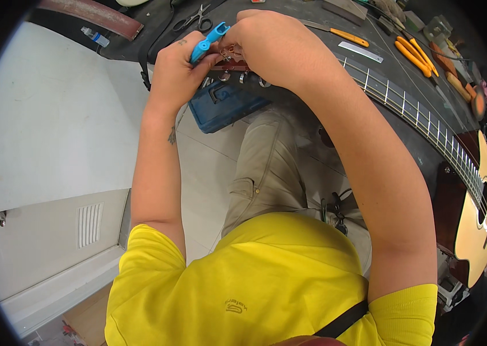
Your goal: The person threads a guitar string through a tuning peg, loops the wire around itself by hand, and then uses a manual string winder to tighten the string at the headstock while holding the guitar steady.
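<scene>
At the top centre, my left hand (177, 72) is closed round a light-blue plastic tool (209, 41), apparently a string winder, held over the headstock (223, 68) of an acoustic guitar. My right hand (269, 49) is beside it with curled fingers close to the pegs and string ends; what they grip is hidden. Silver tuning pegs (243, 78) show below the hands. The guitar's fretted neck (405, 106) runs right to its pale body (468, 236) with a dark soundhole.
On the dark bench (382, 69) lie scissors (194, 22), an orange-handled blade (353, 37), a metal ruler (359, 52), orange-handled pliers (413, 55) and a small bottle (95, 37). A blue case (220, 112) is below my hands. A white surface (53, 127) stands at left.
</scene>
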Demonstrator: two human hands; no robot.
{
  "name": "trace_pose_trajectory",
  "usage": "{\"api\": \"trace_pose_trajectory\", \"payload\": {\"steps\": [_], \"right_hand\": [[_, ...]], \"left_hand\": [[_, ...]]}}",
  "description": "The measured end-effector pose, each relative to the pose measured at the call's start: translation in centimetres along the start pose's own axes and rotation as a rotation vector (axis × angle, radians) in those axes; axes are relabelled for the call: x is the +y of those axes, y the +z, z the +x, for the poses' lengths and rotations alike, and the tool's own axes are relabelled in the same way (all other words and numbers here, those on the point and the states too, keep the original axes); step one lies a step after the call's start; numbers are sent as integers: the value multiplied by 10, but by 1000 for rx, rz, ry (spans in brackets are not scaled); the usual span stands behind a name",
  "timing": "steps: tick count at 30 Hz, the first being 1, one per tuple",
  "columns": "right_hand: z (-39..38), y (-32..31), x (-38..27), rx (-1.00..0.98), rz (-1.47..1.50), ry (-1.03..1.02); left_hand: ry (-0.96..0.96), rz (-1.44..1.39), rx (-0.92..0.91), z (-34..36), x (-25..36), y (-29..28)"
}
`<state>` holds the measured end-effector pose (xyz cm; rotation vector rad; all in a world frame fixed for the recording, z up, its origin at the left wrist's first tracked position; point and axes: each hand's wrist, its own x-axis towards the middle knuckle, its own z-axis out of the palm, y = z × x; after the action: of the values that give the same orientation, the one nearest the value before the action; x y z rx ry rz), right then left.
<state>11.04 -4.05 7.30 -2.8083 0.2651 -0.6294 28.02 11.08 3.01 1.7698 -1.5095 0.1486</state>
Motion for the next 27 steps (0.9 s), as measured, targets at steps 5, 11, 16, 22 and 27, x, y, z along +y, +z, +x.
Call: {"api": "trace_pose_trajectory", "payload": {"steps": [5,11,16,22,27], "right_hand": [[-1,4,3,20,-13,-28],[-1,6,4,21,-60,-33],[-1,8,8,36,-83,-54],[-3,0,4,2,-40,-10],[-2,-31,-2,-174,69,-39]], "left_hand": [[-274,-277,-11,1,-1,0],[-262,-361,-57,4,-6,2],[-272,-344,-63,6,-7,8],[-396,-457,-6,6,1,14],[-586,-654,158,3,27,25]]}}
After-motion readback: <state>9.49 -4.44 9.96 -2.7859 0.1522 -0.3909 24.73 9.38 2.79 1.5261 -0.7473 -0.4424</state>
